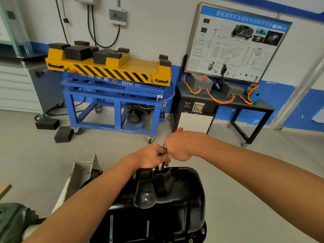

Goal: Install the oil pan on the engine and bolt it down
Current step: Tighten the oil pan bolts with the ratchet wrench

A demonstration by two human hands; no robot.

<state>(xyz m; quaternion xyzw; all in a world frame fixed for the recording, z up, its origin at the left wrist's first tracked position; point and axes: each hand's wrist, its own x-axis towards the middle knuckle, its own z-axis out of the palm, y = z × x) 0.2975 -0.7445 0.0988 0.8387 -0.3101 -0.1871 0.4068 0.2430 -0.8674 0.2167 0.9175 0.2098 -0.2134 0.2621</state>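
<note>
- The oil pan (157,199) is a black shell of pressed steel. I judge it stiff and rather heavy, and its glossy paint is probably a little slippery.
- The good places to take hold of it are the flat flange around the rim and the deep side walls, not the drain plug (145,197) on top. The thin flange could bend if it is forced, so I think the bolts should be tightened evenly.
- The pan sits with its deep part upward on the engine, which is almost fully hidden under it. A white stand bracket (82,172) shows at its left side.
- Bolt heads (202,230) are visible in the near right flange.
- Both hands are at the far edge of the pan, above the flange and well apart from those near bolts.
- The left hand (154,155) has its fingers curled round the upper part of a wrench (164,149), and the dark shaft goes down to the far flange.
- The right hand (180,146) is closed as a fist around the wrench handle, and the red handle end (178,130) sticks out beyond it. The two hands touch each other.
- I judge that a bolt at the far edge is being turned, but the bolt itself is hidden.
</note>
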